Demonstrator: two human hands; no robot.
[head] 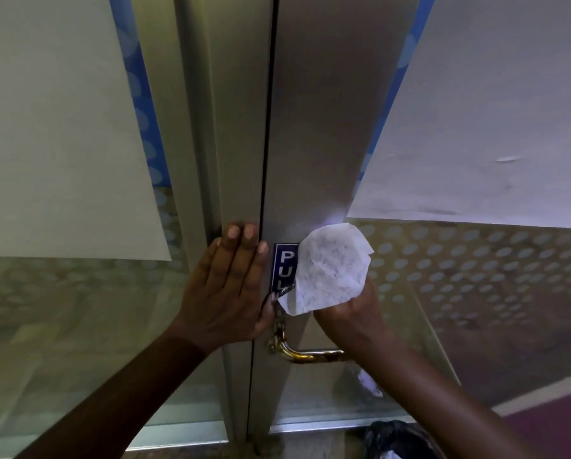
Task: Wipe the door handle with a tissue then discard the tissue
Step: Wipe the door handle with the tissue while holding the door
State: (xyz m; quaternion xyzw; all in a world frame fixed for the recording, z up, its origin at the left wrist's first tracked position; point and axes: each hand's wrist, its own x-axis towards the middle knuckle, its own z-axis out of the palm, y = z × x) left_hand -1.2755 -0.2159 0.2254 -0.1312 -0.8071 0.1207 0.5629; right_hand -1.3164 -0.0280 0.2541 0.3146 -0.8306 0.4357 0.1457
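Observation:
A white tissue (330, 270) is bunched in my right hand (350, 318) and pressed against the metal door, covering part of a blue PULL sign (284, 266). The top of the door handle is hidden under the tissue and hand. Below them the handle's brass-coloured lower bend (310, 355) shows, with a chain (278, 326) hanging beside it. My left hand (231, 286) lies flat, fingers together, on the door frame just left of the dark gap between the two doors.
Double metal-framed glass doors (327, 127) fill the view, with white paper sheets (62, 127) stuck on both panes and dotted frosting below. A black bin bag (400, 438) with white scraps sits on the floor at the bottom right.

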